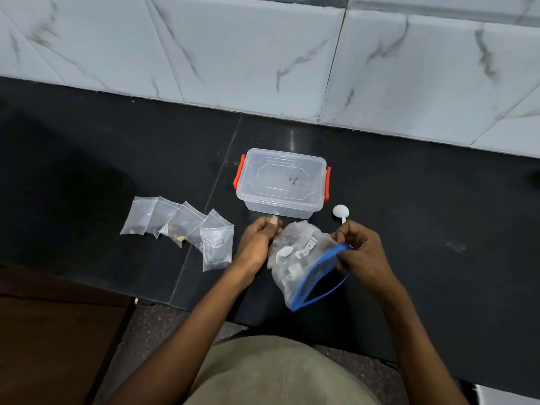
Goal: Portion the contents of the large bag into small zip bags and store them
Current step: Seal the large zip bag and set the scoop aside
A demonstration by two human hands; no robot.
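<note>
The large clear bag (301, 258) with a blue zip rim lies tilted on the black counter, its mouth gaping toward me and dark and white pieces inside. My right hand (361, 248) pinches the blue rim at its upper right corner. My left hand (258, 242) grips the bag's far left side near the bottom. Several small zip bags (181, 226) holding a few dark and orange pieces lie fanned out to the left. A white spoon (340, 212) rests just beyond my right hand.
A clear plastic box (282, 182) with orange latches and its lid on stands behind the bag. The black counter (438, 229) ends at a marble-tiled wall behind. A brown cabinet (52, 331) sits lower left, below the counter's front edge.
</note>
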